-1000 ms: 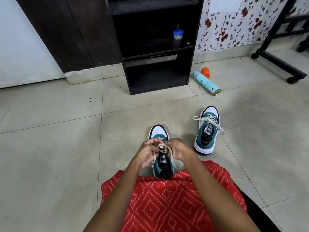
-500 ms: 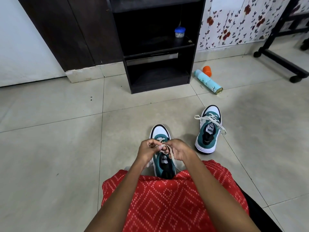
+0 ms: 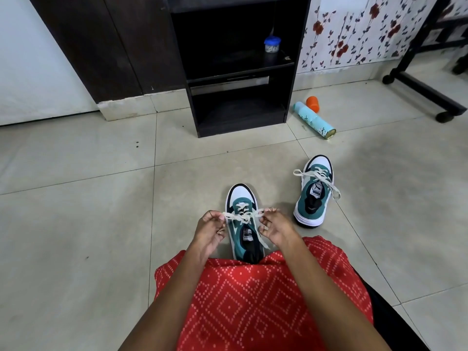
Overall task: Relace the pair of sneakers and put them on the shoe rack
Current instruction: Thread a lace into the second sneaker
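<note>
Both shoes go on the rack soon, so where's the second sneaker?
Head view, right of centre: the second sneaker stands on the floor, beside the sneaker being tied, short of the blue can.

The pale tiled floor [image 3: 76, 224] carries the near sneaker [image 3: 241, 198], upright, and the second sneaker [image 3: 315, 196] to its right, apart from it. Farther back stand a dark shoe rack [image 3: 240, 129] with a blue-lidded jar [image 3: 272, 45] on its middle shelf, and a black wheeled frame [image 3: 425, 95]. A light-blue spray can [image 3: 314, 120] lies on its side with an orange cap [image 3: 312, 103] just beside it.

- A teal spray can [image 3: 314, 120] lay on its side on the tiled floor [image 3: 76, 224].
- An orange cap [image 3: 312, 103] sat just beside it.
- A blue-lidded jar [image 3: 272, 45] stood upright.
- A black wheeled frame [image 3: 425, 95] stood nearby.
</note>
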